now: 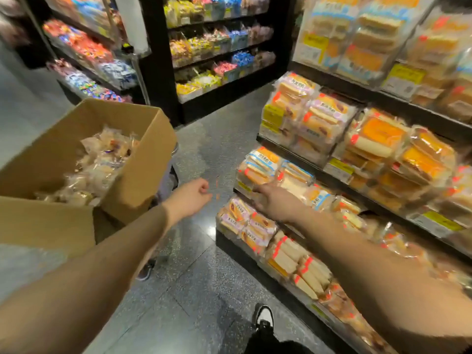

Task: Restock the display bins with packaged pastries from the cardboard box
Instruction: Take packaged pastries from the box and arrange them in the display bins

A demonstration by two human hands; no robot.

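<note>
Beside the cardboard box (84, 159), the left hand (190, 195) is curled and empty, while the right hand (277, 203), fingers extended, presses wrapped pastries (293, 180) into their display bin.

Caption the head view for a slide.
Right hand reaches into the pastry bins; left hand, curled and empty, hangs beside the box.

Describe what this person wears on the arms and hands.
Nothing shows on either: the left hand and right hand are bare, no gloves, rings or watch visible, and both forearms are uncovered to the frame edge, no sleeves in view.
</note>
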